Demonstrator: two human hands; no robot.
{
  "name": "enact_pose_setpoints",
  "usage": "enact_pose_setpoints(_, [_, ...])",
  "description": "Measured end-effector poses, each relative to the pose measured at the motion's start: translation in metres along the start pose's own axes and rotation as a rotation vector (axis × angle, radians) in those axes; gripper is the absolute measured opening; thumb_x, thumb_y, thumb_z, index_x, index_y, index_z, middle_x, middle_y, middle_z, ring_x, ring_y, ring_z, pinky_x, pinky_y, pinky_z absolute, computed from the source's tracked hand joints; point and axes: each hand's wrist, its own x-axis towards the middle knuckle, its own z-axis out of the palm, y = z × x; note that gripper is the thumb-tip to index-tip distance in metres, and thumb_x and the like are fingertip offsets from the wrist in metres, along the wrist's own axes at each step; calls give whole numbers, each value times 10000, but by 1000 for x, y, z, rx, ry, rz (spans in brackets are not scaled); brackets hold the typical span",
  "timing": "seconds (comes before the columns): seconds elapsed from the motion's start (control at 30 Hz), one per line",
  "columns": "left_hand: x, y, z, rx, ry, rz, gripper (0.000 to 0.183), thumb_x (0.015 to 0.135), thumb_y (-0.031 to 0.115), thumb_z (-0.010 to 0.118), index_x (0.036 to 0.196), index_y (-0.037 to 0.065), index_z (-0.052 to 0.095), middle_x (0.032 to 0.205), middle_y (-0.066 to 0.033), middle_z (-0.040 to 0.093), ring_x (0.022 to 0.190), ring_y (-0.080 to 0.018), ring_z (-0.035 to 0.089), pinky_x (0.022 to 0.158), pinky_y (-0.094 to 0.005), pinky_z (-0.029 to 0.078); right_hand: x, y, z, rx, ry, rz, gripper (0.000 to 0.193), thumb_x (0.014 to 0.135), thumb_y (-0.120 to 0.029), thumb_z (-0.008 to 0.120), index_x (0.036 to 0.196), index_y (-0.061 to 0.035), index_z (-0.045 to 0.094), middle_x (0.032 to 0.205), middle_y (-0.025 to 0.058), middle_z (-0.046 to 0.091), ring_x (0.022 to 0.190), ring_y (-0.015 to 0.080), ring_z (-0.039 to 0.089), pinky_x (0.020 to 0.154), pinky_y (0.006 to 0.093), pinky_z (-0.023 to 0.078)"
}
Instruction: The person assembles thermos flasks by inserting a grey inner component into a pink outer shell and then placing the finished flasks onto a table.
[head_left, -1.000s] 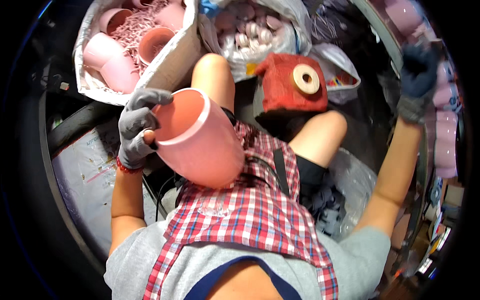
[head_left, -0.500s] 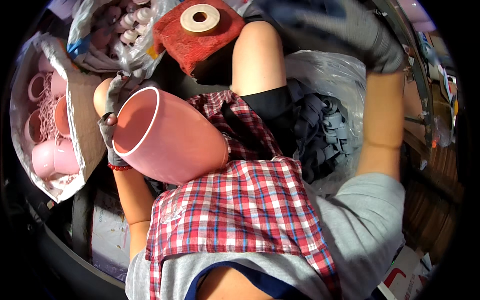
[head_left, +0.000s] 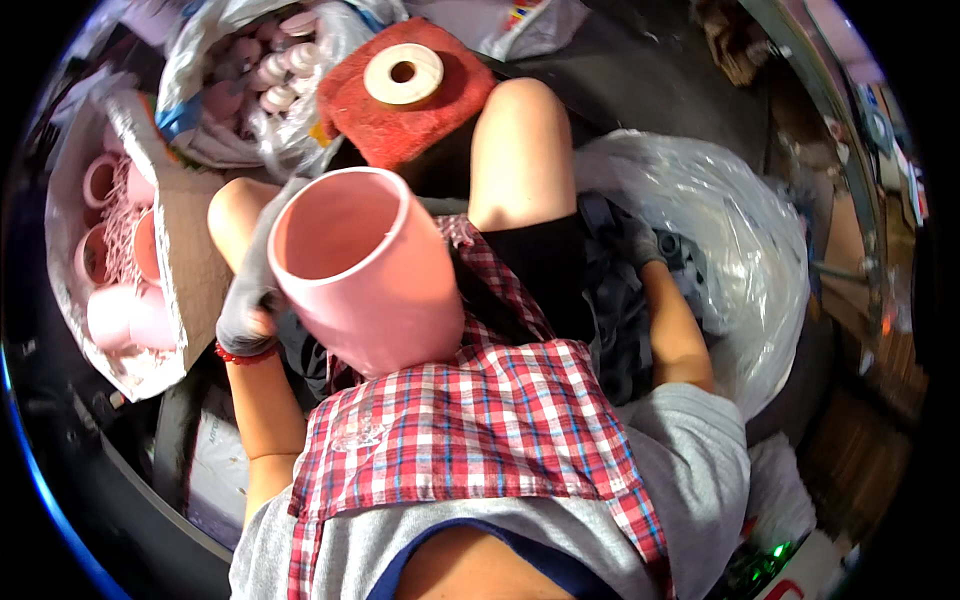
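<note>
A large pink pot (head_left: 385, 300) with a pale rim leans in my lap against the checked apron (head_left: 470, 430), its mouth facing up and to the left. My left hand (head_left: 250, 300), in a grey glove with bare fingertips, grips the pot's left side; part of its fingers is hidden by the pot. Beside my right thigh, my right hand (head_left: 640, 245) reaches into a clear plastic bag (head_left: 755, 250) among curled dark grey strips (head_left: 625, 340). The strips and shadow hide its fingers.
On a red cloth-covered block (head_left: 360, 125) ahead lies a cream ring-shaped roll (head_left: 425, 88). To the left, a white bag (head_left: 195, 260) holds pink cups and shredded filler. Behind it, another plastic bag (head_left: 340, 45) contains small pink pieces. Cluttered shelving (head_left: 860, 200) lines the right.
My right hand has swung back from the far right, down into the bag of grey strips. The pot has tipped more upright and shifted slightly right, with my left hand lower on its side.
</note>
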Motion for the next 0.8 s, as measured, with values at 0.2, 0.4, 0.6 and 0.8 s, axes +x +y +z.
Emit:
enact_pose_setpoints(0.2, [-3,-1,12,78,65,13,1397,447,585,852,1438,-40,92,1490,-138,200,1372,-231,211,1110,-379,158,-1,5,7,18,85,44,429,814,-443,577,1054,-96,656,1118,217,580,1020,390,545,878,476,419])
enact_pose_setpoints(0.4, [-20,-21,-14,-147,229,24,1259,542,576,814,1422,-36,153,1430,-137,305,1319,-229,311,1080,-370,236,-70,-21,-72,483,502,-101,365,809,-312,657,1056,-44,648,1195,131,548,1051,274,552,930,367,408])
enact_pose_setpoints(0.6, [8,-72,-15,-520,-38,123,1137,575,529,803,1404,-25,256,1407,-144,365,1291,-234,375,1065,-375,283,-64,-8,-181,1265,652,-95,501,891,-355,531,1237,6,506,1209,117,548,1081,192,532,962,307,384])
enact_pose_setpoints(0.8, [45,-46,24,-437,-234,92,1147,546,528,780,1408,-31,270,1408,-140,375,1302,-224,358,1092,-360,214,-65,-179,-318,1009,159,-969,663,806,-442,626,1266,4,453,1230,178,512,1094,244,537,926,369,436])
